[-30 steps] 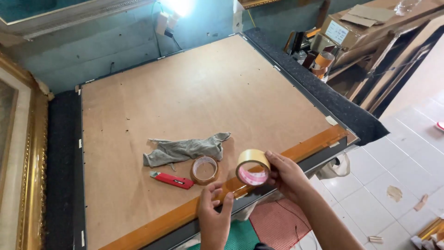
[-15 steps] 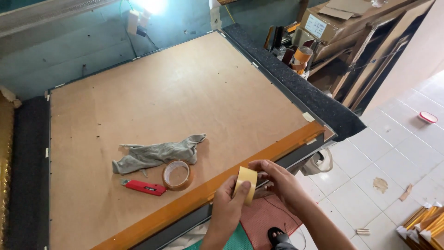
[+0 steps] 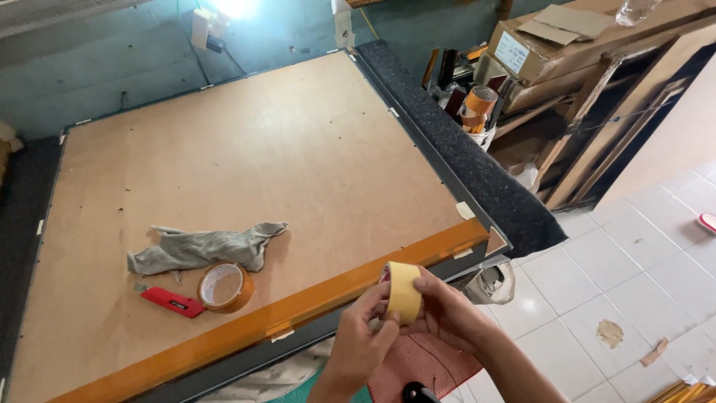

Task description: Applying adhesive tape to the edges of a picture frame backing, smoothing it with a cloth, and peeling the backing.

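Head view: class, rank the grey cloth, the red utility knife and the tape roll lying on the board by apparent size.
1. grey cloth
2. and 3. unsure: red utility knife is longer, tape roll on the board is bulkier.

BENCH & SURROUNDINGS

Brown backing board (image 3: 246,172) w/ orange tape strip (image 3: 298,313) along near edge. On it: grey rag (image 3: 205,248), red utility knife (image 3: 171,302) just beside a brown tape roll (image 3: 225,286). Dark felt strip (image 3: 462,149) at right. Cardboard box (image 3: 567,41) on shelving; white tiled floor (image 3: 634,269).

Head view, steeply downward — close over hands (image 3: 403,328)
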